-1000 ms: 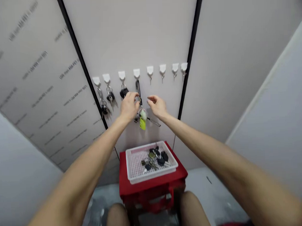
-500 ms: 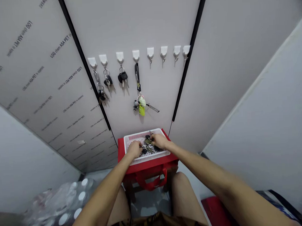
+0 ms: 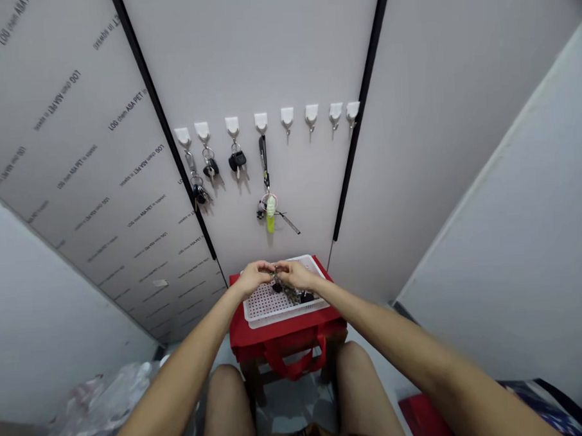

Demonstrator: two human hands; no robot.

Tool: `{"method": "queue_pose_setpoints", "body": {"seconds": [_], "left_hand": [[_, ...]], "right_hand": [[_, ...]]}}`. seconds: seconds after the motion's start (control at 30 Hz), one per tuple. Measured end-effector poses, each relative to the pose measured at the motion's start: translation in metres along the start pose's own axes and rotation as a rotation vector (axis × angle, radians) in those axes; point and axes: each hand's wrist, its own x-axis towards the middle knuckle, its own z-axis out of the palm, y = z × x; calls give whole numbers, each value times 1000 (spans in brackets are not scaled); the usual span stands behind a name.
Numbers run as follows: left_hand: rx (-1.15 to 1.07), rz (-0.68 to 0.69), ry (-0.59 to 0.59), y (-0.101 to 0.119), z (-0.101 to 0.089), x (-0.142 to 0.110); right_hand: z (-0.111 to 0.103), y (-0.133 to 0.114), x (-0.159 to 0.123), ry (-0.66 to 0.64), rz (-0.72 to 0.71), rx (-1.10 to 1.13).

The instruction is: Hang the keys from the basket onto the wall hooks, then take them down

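My left hand (image 3: 255,277) and my right hand (image 3: 296,275) meet above a white plastic basket (image 3: 269,318), fingertips pinched close together. Between them is a bunch of keys (image 3: 276,287) with a dark fob hanging below; the fingers hide its upper part. More keys and dark fobs (image 3: 306,297) lie at the basket's right side, partly under my right hand. The basket rests on a red cloth bag (image 3: 248,334) laid over a wooden stool (image 3: 252,367).
White hooks (image 3: 231,125) run in a row along the wall. Key sets (image 3: 237,159) hang on the left ones, and a strap with charms (image 3: 270,209) on another. Plastic-wrapped bottles (image 3: 106,399) stand lower left, a red item (image 3: 425,418) lower right.
Both hands have lifted from the basket's contents and come together, now with keys between them. My left hand has moved up slightly, my right hand leftward. The view has tilted a little upward.
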Motion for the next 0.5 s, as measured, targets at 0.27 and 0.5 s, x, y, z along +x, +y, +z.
{"method": "queue_pose_setpoints", "body": {"seconds": [0.27,0.5], "left_hand": [[-77,17,45,21,-17,0],[-167,71,62,42,-18,0]], "right_hand": [[-10,-28,-6,79,170,173],[-21,-51,-6,47,150,223]]}}
